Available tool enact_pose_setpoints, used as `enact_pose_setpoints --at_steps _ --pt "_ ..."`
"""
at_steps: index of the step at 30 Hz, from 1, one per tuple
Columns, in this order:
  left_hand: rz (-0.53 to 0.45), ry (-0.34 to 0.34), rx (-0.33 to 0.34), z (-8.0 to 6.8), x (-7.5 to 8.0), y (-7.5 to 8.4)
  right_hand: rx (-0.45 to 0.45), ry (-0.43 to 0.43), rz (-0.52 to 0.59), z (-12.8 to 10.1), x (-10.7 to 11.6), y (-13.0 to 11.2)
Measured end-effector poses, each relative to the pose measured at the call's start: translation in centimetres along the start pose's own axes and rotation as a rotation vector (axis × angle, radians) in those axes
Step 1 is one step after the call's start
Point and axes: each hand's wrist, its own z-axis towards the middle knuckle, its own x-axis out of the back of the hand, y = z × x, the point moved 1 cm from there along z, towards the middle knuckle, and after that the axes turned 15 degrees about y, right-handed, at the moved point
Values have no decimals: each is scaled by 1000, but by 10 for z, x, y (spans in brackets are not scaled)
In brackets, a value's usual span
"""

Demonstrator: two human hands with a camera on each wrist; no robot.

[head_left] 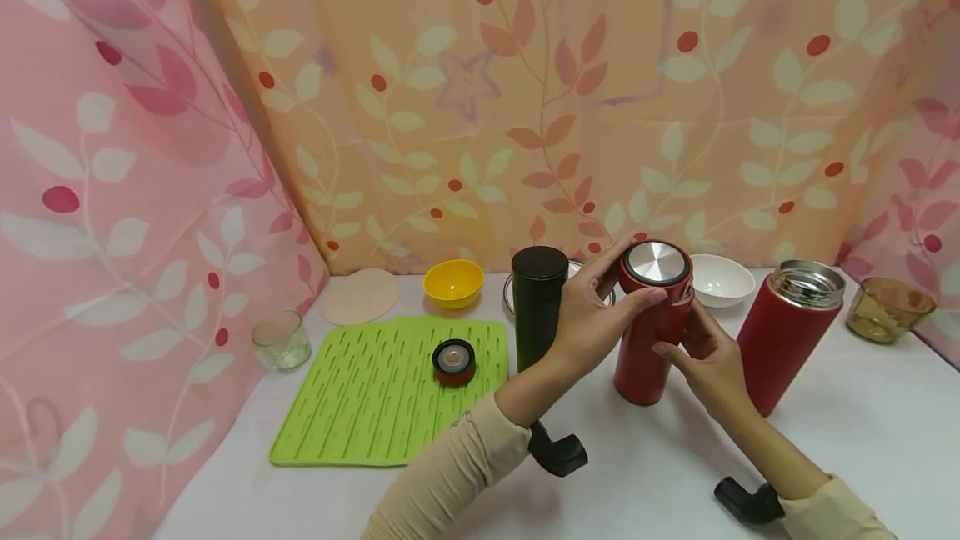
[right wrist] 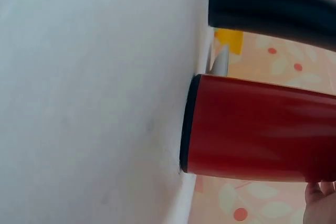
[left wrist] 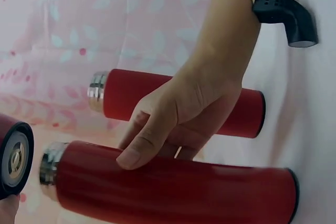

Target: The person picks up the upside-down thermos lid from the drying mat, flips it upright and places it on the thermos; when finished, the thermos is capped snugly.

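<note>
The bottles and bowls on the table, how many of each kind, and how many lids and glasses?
Red bottles: 2
Black bottle: 1
Bowls: 3
Loose lid: 1
Clear glass: 1
Total: 8

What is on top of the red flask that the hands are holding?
A red lid with a silver disc on top sits on the red flask, gripped by the left hand. The flask's mouth is covered.

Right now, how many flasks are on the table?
3. A black flask stands capped beside the green mat. A red flask in the middle is held by both hands, its lid at its top. Another red flask stands open to its right. None seem hidden.
</note>
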Motion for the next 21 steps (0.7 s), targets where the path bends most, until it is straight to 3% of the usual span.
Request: enact_pose_setpoints --at_steps 5,11,14,18,21 --pt "-83 39 76 7 -15 -18 -22 -21 31 0 0 3" --pt "-20 60 109 12 -24 -35 -24 -16 15 -2 -1 3" --pt "6 58 135 14 -23 -27 -26 -13 13 -2 -1 3" --pt "27 48 142 17 -23 -28 -30 -12 -14 -2 -1 4" --pt "39 36 140 19 -26 -41 -37 -9 -39 -3 -1 3"
